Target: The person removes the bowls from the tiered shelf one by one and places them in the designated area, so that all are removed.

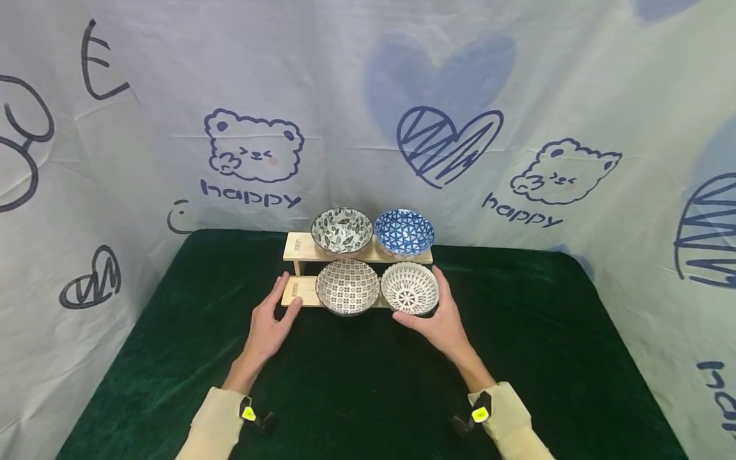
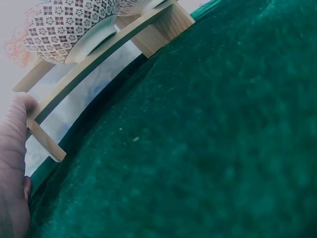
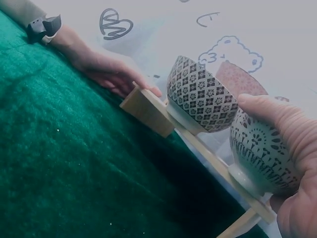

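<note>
A two-tier wooden rack (image 1: 306, 291) bears bowls on both tiers. On the lower tier a brown-patterned bowl (image 1: 347, 287) sits beside a white bowl with a black radial pattern (image 1: 410, 288). My right hand (image 1: 439, 322) holds that white bowl from its right side, thumb at the front of the rim and fingers around the far side. The bowl's foot is right at the plank in the right wrist view. At the rack's left end, my left hand (image 1: 269, 322) grips the lower plank, thumb at the front corner and fingers toward the back.
Upstairs on the rack stand a leaf-patterned bowl (image 1: 342, 230) and a blue-and-white bowl (image 1: 404, 232). Dark green cloth (image 1: 368, 390) covers the table. A pale curtain (image 1: 345, 96) with bear and heart drawings hangs close behind the rack and along both sides.
</note>
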